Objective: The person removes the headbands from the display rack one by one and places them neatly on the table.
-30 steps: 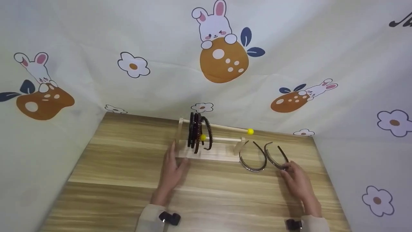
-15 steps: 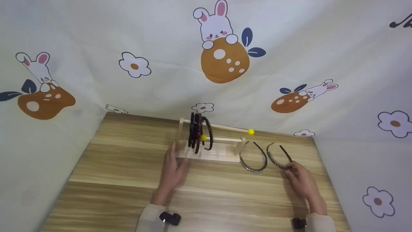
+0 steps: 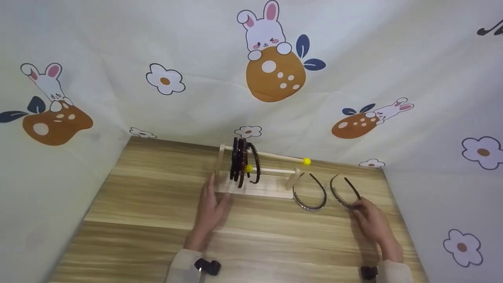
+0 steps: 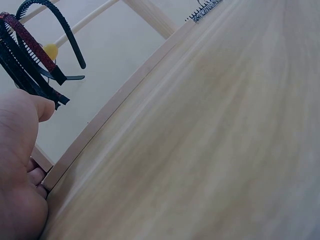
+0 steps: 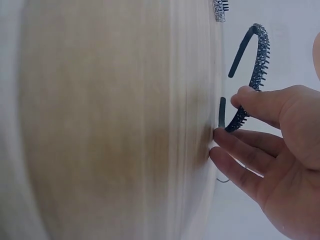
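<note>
My right hand (image 3: 373, 222) pinches a dark toothed headband (image 5: 260, 62) between thumb and fingers, low over the tabletop at the right. The band has sparkling stones along its outside. Left of it a second jewelled headband (image 3: 310, 207) lies by the rack's right end. My left hand (image 3: 210, 212) rests at the left end of a pale wooden headband rack (image 3: 271, 192), its fingers along the side and thumb apart at the front. Several dark headbands (image 3: 239, 161) hang together on the rack's left part, one of them glittery dark red (image 4: 32, 40).
The rack's two rods end in yellow balls (image 3: 307, 161). Its short right post (image 3: 292, 180) stands close to the lying headband. Behind and beside the wood-grain table (image 3: 157, 196) hangs a pale cloth (image 3: 196, 110) printed with rabbits and flowers.
My right hand has moved a little to the right with its headband, widening the gap to the lying one. My left hand stays at the rack.
</note>
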`<state>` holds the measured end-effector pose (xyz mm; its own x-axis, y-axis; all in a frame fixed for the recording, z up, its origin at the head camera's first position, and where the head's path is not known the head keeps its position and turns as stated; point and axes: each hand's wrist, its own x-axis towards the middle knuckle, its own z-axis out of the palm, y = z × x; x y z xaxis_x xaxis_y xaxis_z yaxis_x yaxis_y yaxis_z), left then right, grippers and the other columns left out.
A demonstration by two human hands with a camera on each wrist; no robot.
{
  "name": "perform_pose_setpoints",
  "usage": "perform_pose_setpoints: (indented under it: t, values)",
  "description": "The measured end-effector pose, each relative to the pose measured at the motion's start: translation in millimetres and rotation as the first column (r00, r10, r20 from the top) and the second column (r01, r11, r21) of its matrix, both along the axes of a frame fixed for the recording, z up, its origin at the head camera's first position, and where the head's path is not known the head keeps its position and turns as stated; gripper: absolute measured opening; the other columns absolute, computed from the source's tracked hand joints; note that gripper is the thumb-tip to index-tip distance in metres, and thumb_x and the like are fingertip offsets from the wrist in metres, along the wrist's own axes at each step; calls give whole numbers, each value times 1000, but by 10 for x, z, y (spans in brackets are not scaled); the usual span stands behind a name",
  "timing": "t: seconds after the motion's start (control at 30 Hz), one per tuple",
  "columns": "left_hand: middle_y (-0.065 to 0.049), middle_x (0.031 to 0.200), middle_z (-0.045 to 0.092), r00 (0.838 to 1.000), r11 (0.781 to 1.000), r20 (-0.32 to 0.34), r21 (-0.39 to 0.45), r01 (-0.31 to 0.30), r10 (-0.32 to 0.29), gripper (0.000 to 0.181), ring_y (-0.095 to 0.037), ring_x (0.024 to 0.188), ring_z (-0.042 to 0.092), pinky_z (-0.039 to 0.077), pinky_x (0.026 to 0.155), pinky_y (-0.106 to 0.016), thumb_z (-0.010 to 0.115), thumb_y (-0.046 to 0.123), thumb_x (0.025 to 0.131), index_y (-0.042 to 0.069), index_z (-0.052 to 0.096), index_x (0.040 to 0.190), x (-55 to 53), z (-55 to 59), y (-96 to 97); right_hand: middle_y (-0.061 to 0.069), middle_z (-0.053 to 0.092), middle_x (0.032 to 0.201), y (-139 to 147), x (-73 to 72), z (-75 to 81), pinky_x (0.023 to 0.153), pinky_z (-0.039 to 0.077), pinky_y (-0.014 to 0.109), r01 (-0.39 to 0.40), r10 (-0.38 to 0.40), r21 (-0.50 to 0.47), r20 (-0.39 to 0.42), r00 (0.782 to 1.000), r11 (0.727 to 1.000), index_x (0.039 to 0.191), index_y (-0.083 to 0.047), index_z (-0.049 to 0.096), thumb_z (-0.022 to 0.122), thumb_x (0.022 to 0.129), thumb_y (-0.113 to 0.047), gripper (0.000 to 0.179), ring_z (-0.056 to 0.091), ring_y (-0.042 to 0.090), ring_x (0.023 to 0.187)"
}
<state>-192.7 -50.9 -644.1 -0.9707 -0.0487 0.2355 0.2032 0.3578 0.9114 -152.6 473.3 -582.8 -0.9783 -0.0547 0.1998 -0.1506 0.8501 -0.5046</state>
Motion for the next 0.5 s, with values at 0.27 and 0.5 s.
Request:
perform_pose_setpoints:
  t: [0.27,0.5]
  values:
    - [-18,172,40,1000,999,22,49,9,-10,85,-47,154,42,37,122,-77,72,29,110,15,22,177,4,8,1,20,77,120,14,4,-13,100,58,67,-2,3,56,-26,1000,998,112,-2,75,77,96,12,22,74,46,117]
    - [-18,170,42,1000,997,-1,73,26,-26,85,-44,139,57,46,120,-71,73,22,109,14,22,177,-1,-14,-1,21,78,114,28,-3,-37,99,58,68,-2,2,56,-6,1000,998,107,-1,76,78,92,15,22,74,47,112]
